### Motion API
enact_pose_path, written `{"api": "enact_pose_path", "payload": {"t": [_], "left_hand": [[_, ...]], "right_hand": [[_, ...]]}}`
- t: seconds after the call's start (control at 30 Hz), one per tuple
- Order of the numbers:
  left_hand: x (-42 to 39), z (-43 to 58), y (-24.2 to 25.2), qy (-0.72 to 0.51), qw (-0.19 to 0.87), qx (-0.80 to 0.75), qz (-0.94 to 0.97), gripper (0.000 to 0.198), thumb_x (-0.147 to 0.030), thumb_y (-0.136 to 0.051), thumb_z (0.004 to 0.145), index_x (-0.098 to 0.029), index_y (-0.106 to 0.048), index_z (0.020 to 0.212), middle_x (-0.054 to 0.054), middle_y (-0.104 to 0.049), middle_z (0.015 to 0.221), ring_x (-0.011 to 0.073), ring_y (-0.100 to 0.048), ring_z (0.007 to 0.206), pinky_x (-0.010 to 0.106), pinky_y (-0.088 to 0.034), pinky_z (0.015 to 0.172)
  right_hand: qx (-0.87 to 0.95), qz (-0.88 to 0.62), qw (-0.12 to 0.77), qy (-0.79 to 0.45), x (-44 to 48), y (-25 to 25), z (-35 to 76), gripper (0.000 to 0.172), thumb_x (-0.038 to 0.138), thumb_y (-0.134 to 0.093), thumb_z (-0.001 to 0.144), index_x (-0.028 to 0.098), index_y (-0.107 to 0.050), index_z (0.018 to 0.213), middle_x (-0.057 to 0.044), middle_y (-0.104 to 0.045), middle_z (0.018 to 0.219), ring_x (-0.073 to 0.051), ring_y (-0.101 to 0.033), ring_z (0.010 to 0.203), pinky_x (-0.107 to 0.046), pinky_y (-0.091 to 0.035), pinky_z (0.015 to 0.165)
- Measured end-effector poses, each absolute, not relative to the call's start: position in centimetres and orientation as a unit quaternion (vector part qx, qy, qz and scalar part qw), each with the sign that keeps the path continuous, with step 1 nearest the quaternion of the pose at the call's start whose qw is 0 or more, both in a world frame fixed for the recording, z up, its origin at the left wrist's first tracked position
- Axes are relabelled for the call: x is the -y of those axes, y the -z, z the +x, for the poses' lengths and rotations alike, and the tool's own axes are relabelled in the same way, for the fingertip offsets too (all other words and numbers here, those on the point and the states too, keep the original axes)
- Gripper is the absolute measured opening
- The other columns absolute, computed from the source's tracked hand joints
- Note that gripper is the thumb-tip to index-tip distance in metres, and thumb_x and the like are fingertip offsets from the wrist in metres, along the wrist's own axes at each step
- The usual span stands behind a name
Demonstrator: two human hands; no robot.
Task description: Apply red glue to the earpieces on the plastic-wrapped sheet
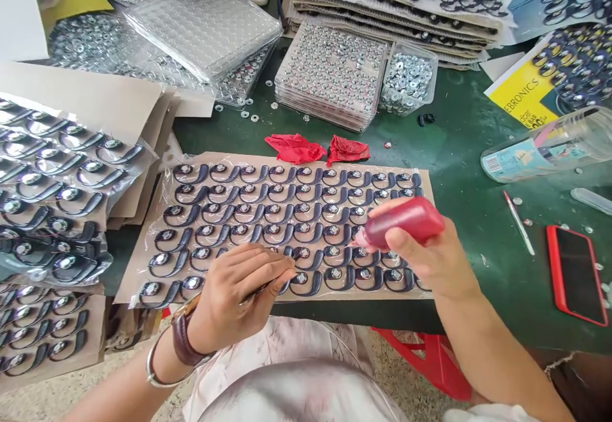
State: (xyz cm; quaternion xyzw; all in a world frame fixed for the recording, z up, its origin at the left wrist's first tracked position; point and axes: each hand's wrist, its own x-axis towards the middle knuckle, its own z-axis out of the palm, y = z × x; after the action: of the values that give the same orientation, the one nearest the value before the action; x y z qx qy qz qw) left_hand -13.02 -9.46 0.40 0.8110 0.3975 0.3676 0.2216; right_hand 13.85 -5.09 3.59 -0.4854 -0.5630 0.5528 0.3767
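Observation:
My right hand (452,259) is wrapped round a red squeeze bottle (411,221), tilted so its narrow nozzle points down and left. My left hand (239,298) is closed on a thin pointed tool (261,287) with a dark tip; most of it hides behind the fingers. Both hands are over a brown cardboard sheet (136,275) covered in clear film. Rows of black curved pieces lie on it, each with a round silvery disc, such as the curved black piece (313,259) between the tool tip and the nozzle. Whether the nozzle touches a piece I cannot tell.
Two crumpled red cloths (296,148) lie beyond the sheet. Behind them are a stack of clear trays (329,78) and a tub of metal washers (408,78). More carded pieces (52,186) are stacked left. A clear jar (540,148) and red-cased phone (581,275) lie right.

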Motion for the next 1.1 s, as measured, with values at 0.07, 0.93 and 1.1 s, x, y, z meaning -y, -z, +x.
{"api": "enact_pose_path", "payload": {"t": [0.07, 0.93, 1.1], "left_hand": [[9.2, -13.0, -0.6, -0.369, 0.210, -0.388, 0.818, 0.022, -0.005, -0.061, 0.081, -0.016, -0.063, 0.099, 0.002, -0.072, 0.085, 0.0132, -0.068, 0.077, 0.027, -0.053, 0.071], [8.0, -12.7, -0.2, -0.257, 0.039, -0.325, 0.909, 0.023, -0.012, -0.046, 0.093, -0.005, -0.067, 0.100, 0.013, -0.072, 0.100, 0.0216, -0.069, 0.096, 0.035, -0.055, 0.094], [8.0, -12.7, -0.1, -0.270, 0.047, -0.341, 0.899, 0.024, -0.013, -0.045, 0.093, -0.006, -0.066, 0.102, 0.012, -0.072, 0.102, 0.0212, -0.068, 0.098, 0.036, -0.053, 0.097]], "right_hand": [[0.558, -0.476, 0.390, -0.557, 3.6, -2.8, 13.4, 0.021, 0.038, -0.069, 0.082, 0.021, -0.067, 0.095, -0.001, -0.070, 0.071, -0.016, -0.067, 0.060, -0.027, -0.055, 0.054], [0.700, -0.407, 0.394, -0.435, 0.4, 3.4, 7.7, 0.020, 0.036, -0.072, 0.076, 0.020, -0.063, 0.084, -0.003, -0.070, 0.071, -0.017, -0.069, 0.067, -0.029, -0.058, 0.064], [0.711, -0.424, 0.404, -0.389, 0.3, 3.0, 7.6, 0.019, 0.037, -0.070, 0.077, 0.020, -0.063, 0.078, -0.001, -0.069, 0.068, -0.015, -0.067, 0.062, -0.027, -0.057, 0.060]]}}
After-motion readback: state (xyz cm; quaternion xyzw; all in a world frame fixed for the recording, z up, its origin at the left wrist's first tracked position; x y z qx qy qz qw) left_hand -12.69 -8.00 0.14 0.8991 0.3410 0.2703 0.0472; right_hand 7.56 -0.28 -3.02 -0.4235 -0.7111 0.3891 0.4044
